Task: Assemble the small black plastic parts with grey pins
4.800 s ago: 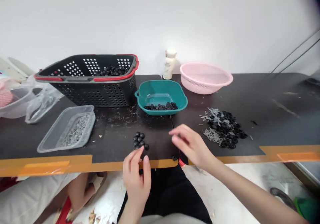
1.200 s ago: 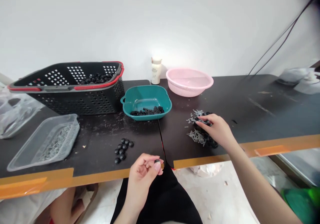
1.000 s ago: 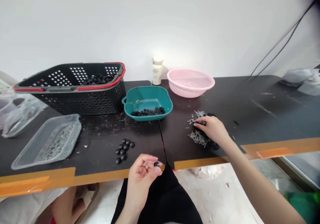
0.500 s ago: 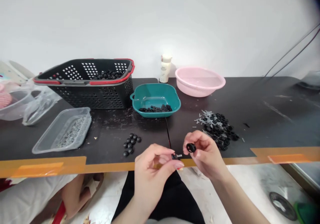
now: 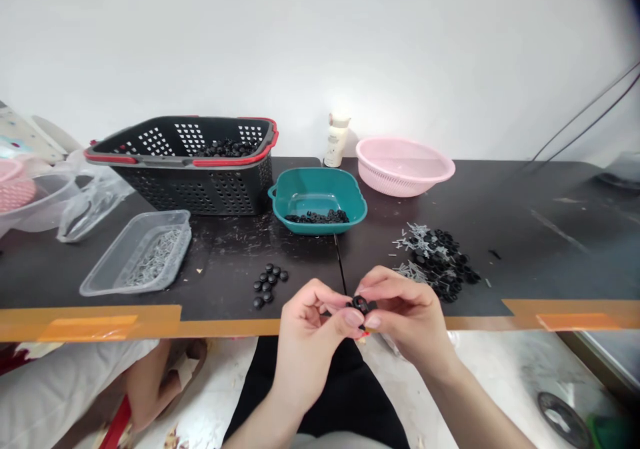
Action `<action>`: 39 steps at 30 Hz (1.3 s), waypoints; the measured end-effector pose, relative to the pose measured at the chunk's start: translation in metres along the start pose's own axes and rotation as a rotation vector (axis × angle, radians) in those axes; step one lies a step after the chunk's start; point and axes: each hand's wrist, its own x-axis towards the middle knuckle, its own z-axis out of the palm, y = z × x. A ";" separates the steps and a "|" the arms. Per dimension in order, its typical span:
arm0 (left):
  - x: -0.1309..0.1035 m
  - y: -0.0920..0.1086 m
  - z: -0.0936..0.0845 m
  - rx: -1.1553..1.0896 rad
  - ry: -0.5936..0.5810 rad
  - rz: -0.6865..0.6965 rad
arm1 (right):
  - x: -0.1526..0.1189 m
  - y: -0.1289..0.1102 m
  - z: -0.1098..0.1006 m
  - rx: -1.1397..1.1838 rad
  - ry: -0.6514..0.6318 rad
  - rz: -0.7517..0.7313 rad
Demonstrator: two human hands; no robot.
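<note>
Pinching small black parts [image 5: 361, 304] low in the centre of the frame, here are the left hand [image 5: 307, 342] and the right hand [image 5: 415, 319], fingers drawn in tight, tips covering much of the pieces! Just left, black caps [image 5: 268, 279] cluster on the dark table [image 5: 220, 252]. Right of centre, a heap of black parts and grey pins [image 5: 445, 262], the right hand blocking its near-left edge. Mid-frame, a teal basin [image 5: 325, 227]; upper left, a black basket [image 5: 200, 192]; upper centre, a bottle [image 5: 337, 141] beside a pink basin [image 5: 395, 183].
</note>
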 end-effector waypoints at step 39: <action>-0.006 0.007 -0.007 -0.043 -0.061 -0.054 | -0.010 0.000 0.013 0.113 0.059 0.105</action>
